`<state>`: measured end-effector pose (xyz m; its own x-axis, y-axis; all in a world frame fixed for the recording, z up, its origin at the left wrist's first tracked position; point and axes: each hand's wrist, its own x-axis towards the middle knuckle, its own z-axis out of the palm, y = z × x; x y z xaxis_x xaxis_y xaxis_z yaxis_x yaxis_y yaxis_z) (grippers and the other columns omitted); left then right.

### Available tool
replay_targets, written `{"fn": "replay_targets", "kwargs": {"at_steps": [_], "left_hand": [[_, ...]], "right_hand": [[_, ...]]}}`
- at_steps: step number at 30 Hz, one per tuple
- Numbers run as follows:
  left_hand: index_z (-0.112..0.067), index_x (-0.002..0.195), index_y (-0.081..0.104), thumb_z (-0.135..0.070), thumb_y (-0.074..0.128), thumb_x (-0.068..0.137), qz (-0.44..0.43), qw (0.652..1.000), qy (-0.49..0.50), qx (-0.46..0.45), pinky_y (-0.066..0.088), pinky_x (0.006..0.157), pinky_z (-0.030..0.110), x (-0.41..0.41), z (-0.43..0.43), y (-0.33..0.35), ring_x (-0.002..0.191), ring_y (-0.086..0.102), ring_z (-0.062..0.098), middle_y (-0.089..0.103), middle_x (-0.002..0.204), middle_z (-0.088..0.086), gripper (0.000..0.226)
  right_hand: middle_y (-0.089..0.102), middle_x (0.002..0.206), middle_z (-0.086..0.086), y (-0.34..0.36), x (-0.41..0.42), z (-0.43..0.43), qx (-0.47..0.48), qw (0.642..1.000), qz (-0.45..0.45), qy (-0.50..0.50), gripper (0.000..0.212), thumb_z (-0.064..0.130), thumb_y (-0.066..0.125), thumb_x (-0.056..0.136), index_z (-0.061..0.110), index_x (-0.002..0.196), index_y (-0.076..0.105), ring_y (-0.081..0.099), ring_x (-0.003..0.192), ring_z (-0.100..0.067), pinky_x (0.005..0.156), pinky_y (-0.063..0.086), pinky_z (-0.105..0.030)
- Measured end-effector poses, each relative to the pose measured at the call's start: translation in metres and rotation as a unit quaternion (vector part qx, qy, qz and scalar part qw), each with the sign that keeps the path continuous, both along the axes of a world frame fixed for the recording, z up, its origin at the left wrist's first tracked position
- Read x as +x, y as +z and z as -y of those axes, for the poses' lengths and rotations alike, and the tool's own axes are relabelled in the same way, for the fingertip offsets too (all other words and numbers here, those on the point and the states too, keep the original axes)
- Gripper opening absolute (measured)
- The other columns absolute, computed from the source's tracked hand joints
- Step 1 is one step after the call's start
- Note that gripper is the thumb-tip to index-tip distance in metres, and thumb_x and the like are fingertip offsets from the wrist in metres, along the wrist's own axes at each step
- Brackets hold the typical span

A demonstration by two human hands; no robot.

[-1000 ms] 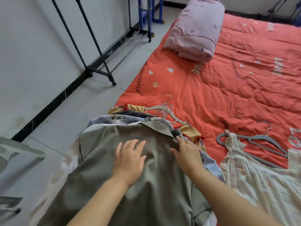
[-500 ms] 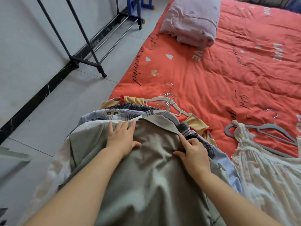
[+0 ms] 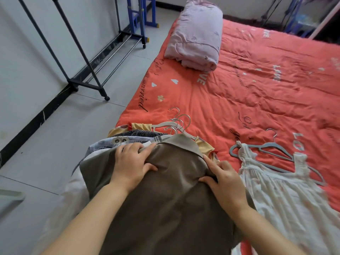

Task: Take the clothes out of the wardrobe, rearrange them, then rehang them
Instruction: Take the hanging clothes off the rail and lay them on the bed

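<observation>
Garment rack (image 3: 86,52) on the left has nothing hanging on the part that shows, so the taking-out bit looks done. The pile of clothes (image 3: 117,142) lies on the near edge of the bed, hanger hooks (image 3: 179,120) all bunched together. On top is an olive collared shirt (image 3: 165,208). The left hand (image 3: 132,162) curls over one shoulder with its thumb bunching fabric, and the right hand (image 3: 223,181) pinches the other shoulder, index finger stretched along the collar. A white dress (image 3: 287,199) on a grey hanger (image 3: 270,147) lies apart on the right. I'd say we're mid-rearranging, with nothing rehung yet.

Writing on the orange bedspread (image 3: 239,98): "married" in black script, "VE" by the rolled pink quilt (image 3: 198,34), "LO" beside the grey hanger. No clothing labels readable.
</observation>
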<state>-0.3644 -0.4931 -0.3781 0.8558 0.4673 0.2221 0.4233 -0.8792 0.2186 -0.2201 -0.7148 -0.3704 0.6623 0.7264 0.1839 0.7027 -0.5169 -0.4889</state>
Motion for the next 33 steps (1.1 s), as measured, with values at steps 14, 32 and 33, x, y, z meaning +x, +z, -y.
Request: {"fn": "replay_targets", "kwargs": {"at_steps": [14,32,33], "left_hand": [[-0.03,0.12,0.055,-0.054,0.047,0.071,0.165,0.978,-0.104,0.077,0.029,0.079,0.042,0.012,0.176,0.198,0.092,0.047,0.02,0.061,0.092,0.005,0.055],[-0.025,0.115,0.067,-0.055,0.045,0.071,0.253,0.934,-0.243,0.064,0.028,0.078,0.04,0.04,0.632,0.298,0.088,0.046,0.023,0.061,0.089,0.007,0.057],[-0.025,0.115,0.067,-0.055,0.045,0.071,0.252,0.934,-0.246,0.061,0.028,0.078,0.04,0.045,0.65,0.299,0.087,0.047,0.024,0.061,0.088,0.006,0.057]], "right_hand": [[0.047,0.075,0.01,0.173,-0.016,0.197,0.111,0.982,0.127,-0.088,0.057,0.045,0.054,0.073,0.027,0.127,0.055,0.044,0.072,-0.005,0.069,0.037,-0.016],[0.052,0.073,0.002,0.287,-0.077,0.669,0.068,0.917,0.257,-0.297,0.063,0.04,0.066,0.065,0.028,0.126,0.057,0.056,0.066,-0.022,0.064,0.048,-0.032],[0.053,0.073,0.001,0.289,-0.077,0.687,0.061,0.914,0.261,-0.306,0.063,0.038,0.067,0.064,0.028,0.126,0.057,0.057,0.067,-0.022,0.064,0.049,-0.034]]}}
